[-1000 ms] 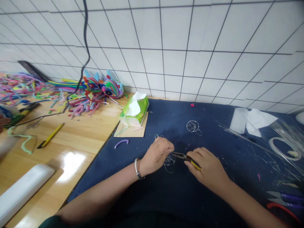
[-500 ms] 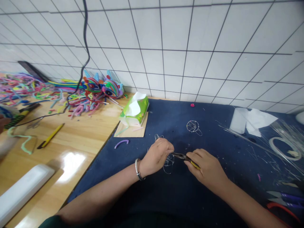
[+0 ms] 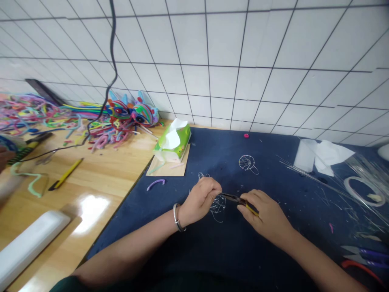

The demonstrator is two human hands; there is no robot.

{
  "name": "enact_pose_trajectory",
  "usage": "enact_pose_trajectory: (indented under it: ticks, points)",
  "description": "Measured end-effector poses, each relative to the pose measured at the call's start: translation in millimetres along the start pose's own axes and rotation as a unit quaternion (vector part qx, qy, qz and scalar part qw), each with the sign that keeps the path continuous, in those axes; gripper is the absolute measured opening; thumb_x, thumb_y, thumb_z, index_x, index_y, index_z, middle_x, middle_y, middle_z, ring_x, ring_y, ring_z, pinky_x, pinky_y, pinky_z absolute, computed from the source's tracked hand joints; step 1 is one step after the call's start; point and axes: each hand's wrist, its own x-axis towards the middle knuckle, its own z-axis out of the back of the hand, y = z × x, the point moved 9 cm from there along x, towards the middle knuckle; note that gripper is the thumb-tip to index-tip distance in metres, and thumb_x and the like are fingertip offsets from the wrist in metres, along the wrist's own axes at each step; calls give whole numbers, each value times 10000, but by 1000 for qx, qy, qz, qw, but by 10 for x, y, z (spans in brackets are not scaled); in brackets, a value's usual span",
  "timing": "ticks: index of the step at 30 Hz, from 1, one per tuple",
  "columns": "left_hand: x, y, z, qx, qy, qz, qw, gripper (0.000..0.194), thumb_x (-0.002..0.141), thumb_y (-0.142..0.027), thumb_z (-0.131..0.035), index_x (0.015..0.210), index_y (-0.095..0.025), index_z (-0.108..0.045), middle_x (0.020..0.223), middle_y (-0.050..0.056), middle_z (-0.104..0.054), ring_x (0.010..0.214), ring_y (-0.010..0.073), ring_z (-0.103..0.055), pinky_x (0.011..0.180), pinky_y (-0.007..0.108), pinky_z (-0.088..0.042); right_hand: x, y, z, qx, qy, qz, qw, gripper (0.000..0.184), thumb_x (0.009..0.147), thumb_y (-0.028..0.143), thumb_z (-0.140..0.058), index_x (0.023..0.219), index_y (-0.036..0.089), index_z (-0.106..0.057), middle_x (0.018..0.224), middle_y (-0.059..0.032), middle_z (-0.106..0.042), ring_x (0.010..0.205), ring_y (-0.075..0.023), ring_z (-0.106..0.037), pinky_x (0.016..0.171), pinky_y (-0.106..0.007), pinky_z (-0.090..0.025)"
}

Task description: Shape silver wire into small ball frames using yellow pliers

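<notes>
My left hand is closed in a pinch around a bundle of thin bent wire, whose loops stick out above and below the fingers. From the right, my right hand grips the yellow handles of long-nose pliers. The jaws of the pliers reach to the left fingertips; whether they bite on the wire is too small to tell. Beyond the hands, a round wire ring with thin wires across it lies on the dark blue mat.
A green tissue pack rests on a wooden board at the mat's left. Straight wires, a coil and scissors lie right. A yellow cutter, coloured pipe cleaners and another person's hand are left.
The pliers and my right hand have shifted slightly right. The wire below my left fingers has moved a little to the right, while my left hand stays nearly in place.
</notes>
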Motion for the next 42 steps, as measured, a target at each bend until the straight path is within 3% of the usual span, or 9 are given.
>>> enact_pose_trajectory:
  ticks: [22, 34, 42]
  points:
    - [-24, -61, 16, -24, -11, -50, 998, 134, 890, -155, -369, 814, -167, -477, 761, 35, -516, 742, 152, -485, 747, 334, -397, -23, 91, 13, -8, -21, 31, 999, 210, 859, 337, -438, 948, 225, -591, 793, -23, -579, 734, -136, -528, 674, -265, -420]
    - [-38, -100, 29, -30, -19, -83, 996, 152, 901, -198, -368, 826, -164, -495, 751, 38, -538, 741, 154, -494, 750, 345, -396, -3, 94, 0, 21, 16, 20, 999, 187, 854, 335, -449, 917, 226, -587, 777, -11, -571, 711, -129, -523, 660, -258, -409]
    - [-11, -102, 39, -61, 4, -84, 995, 151, 901, -206, -377, 821, -165, -498, 745, 37, -542, 725, 147, -495, 742, 335, -405, 26, 77, -59, 114, 87, -1, 990, 217, 862, 372, -433, 841, 228, -594, 712, 17, -563, 643, -104, -516, 595, -232, -393]
